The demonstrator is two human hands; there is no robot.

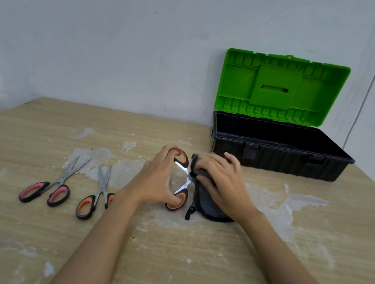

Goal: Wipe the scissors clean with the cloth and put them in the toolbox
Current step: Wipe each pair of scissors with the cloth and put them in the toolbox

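Orange-handled scissors (181,180) sitting mid-table, spread open. Left hand (158,179) gripping both handle loops; right hand (218,182) pinching dark cloth (208,203) around the blades. Toolbox (281,145) standing open at two o'clock. Likely light, stiff, sharp-edged: loops looking the safest hold.

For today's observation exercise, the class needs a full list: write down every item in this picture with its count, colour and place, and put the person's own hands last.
orange-handled scissors: 1, orange and black handles, spread open, held at table centre
dark cloth: 1, dark grey, around the blades, lower end on the table
second orange-handled scissors: 1, orange and black, flat on table, left of centre
pink-handled scissors: 1, pink and black, flat on table, far left
toolbox: 1, black base, green lid up, back right
table: 1, light wood, white smears
cable: 1, thin, on right wall
left hand: 1, grips scissor handles
right hand: 1, grips cloth
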